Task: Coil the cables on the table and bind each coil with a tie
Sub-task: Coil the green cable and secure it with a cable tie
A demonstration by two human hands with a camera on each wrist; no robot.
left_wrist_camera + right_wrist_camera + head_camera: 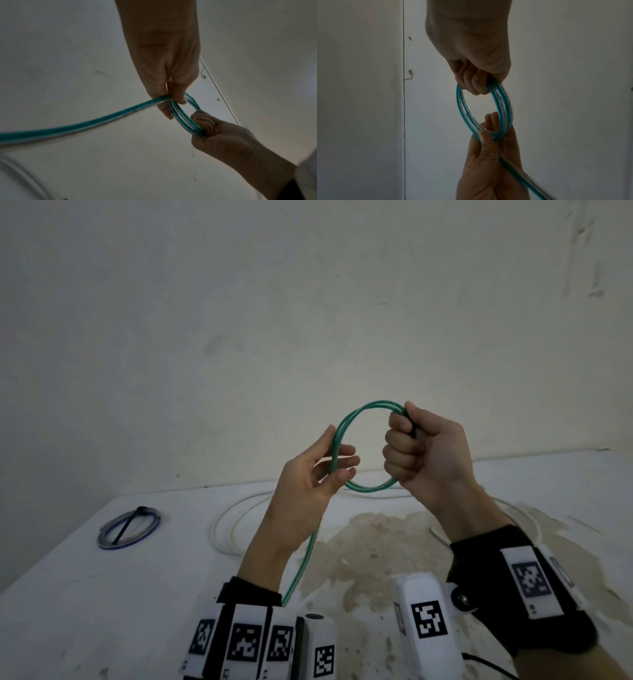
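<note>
I have the green cable (346,419) up at mid-frame, above the table (68,594), already looped a few turns. My right hand (428,453) is clenched around the loop's right side to keep the turns stacked, while my left hand (308,474) pinches the left side where the loose tail drops toward the bottom of the frame, likely to feed the next turn. A blue coil (130,529), already tied, lies at the left; a white cable (226,522) waits uncoiled behind my wrists.
</note>
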